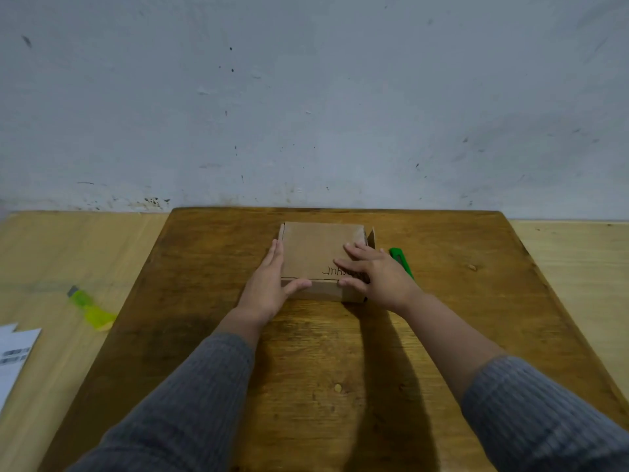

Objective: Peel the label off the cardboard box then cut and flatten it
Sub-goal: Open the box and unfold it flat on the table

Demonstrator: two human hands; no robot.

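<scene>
grey ribbed knit sleeves [190, 396] (pushed up), bare forearms, bare hands

The brown cardboard box [316, 253] has dark handwriting on its top, near the front edge. It looks upside down, and the right hand [377, 274] covers part of it, so it cannot be read. The white paper [13, 356] at the far left has blurry black marks, too small to read.

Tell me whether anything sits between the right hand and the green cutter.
Nothing visible does. The green cutter lies on the wooden board just beside the right hand, which rests flat on the cardboard box.
</scene>
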